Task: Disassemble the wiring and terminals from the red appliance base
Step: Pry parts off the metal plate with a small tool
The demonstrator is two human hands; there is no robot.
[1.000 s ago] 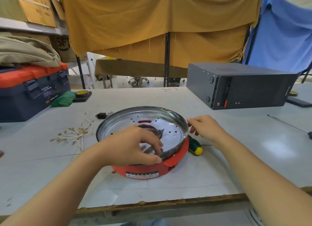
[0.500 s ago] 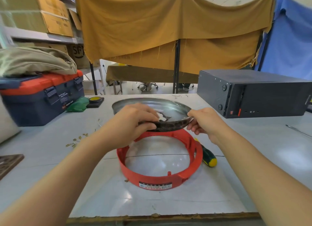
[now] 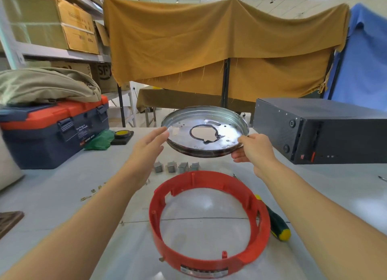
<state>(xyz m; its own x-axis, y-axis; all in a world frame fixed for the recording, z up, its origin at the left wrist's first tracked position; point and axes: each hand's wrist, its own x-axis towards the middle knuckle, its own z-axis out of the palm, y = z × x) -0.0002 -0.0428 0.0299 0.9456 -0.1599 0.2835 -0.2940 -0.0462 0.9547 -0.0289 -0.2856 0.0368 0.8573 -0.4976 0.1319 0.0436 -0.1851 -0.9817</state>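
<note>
The red appliance base [image 3: 261,223] is a bare plastic ring lying on the table in front of me. Above and behind it, a round metal pan [image 3: 226,120] with a hole in its centre is held tilted in the air. My right hand [image 3: 254,149] grips the pan's right rim. My left hand [image 3: 147,145] is beside the left rim with straight fingers, just touching or off it. Several small grey terminal blocks [image 3: 176,167] stand in a row behind the ring. Loose brass terminals and wire bits [image 3: 92,194] lie at the left.
A green-and-yellow screwdriver [image 3: 277,225] lies against the ring's right side. A black computer case [image 3: 326,131] stands at the right. A blue and orange toolbox [image 3: 52,133] with a bag on it is at the left, a tape measure [image 3: 122,135] behind.
The metal pan was lifted out of the red ring and raised up and away. My left hand let go of its rim and opened; my right hand still grips it.
</note>
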